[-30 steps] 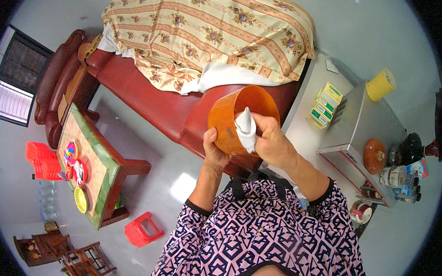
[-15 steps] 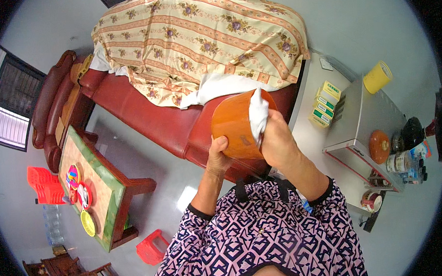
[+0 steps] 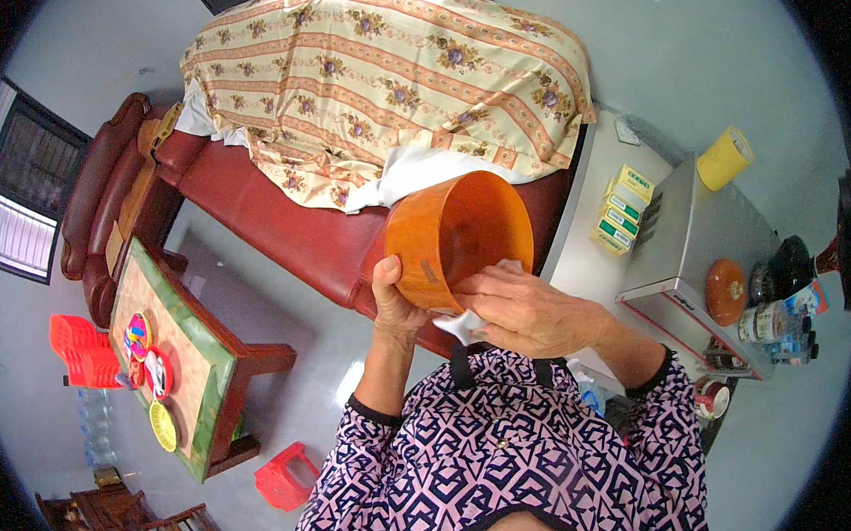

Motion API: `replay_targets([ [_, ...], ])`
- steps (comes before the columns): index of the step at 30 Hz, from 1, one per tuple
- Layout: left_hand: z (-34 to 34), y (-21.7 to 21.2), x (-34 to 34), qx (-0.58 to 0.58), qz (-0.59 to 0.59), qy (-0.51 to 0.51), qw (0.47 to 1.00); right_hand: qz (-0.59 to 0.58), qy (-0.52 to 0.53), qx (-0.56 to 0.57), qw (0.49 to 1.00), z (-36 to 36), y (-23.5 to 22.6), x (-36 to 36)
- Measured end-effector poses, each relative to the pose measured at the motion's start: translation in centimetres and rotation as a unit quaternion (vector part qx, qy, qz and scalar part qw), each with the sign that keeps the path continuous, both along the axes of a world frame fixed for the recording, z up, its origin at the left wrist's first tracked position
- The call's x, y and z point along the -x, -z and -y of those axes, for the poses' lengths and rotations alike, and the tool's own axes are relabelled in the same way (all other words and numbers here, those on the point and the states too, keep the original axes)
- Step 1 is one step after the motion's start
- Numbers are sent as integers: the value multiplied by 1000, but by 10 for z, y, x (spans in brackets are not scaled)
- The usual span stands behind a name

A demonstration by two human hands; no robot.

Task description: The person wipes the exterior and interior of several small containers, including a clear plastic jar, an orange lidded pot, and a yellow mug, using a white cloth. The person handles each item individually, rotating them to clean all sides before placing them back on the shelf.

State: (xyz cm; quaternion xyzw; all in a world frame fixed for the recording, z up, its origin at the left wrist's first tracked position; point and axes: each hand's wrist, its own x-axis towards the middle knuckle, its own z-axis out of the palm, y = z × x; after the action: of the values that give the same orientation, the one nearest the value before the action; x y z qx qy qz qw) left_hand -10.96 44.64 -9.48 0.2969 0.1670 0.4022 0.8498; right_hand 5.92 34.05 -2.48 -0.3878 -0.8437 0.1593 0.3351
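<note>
I hold an orange plastic bowl (image 3: 457, 236) up in front of my chest, tilted so its open inside faces up and to the right. My left hand (image 3: 396, 300) grips its lower left rim, thumb on the outside wall. My right hand (image 3: 527, 308) presses a white cloth (image 3: 464, 325) against the bowl's near rim, and most of the cloth is hidden under the fingers.
A dark red sofa (image 3: 281, 224) with a floral cover (image 3: 389, 77) lies ahead. A green-edged wooden table (image 3: 178, 357) stands at left with red stools (image 3: 283, 476) nearby. At right is a metal counter (image 3: 700, 235) with a yellow container (image 3: 725, 157), boxes (image 3: 621, 209) and jars.
The bowl has turned from side-on to mouth-up. My right hand with the cloth has slid from the bowl's upper edge down to its near rim.
</note>
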Motion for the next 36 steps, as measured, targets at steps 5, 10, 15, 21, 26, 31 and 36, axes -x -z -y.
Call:
replay_targets([
  [5,8,6,-12,35,41,40,998,32,-92,126,987,7,-8,-48],
  [10,23,13,-9,72,30,35,996,125,-88,120,981,5,-13,-72],
  [15,39,2,-7,99,13,54,994,218,7,-77,973,-13,-14,-76],
  [21,58,-3,-16,153,-10,25,988,188,-10,-359,914,-36,-16,-41],
  [26,58,-10,-13,160,26,74,984,269,40,-354,895,-45,-4,-50],
  [31,49,-13,-10,122,53,111,985,346,118,-169,915,-24,-5,-46],
  [36,51,-9,-17,85,-6,24,996,373,82,93,920,-2,-10,-35],
])
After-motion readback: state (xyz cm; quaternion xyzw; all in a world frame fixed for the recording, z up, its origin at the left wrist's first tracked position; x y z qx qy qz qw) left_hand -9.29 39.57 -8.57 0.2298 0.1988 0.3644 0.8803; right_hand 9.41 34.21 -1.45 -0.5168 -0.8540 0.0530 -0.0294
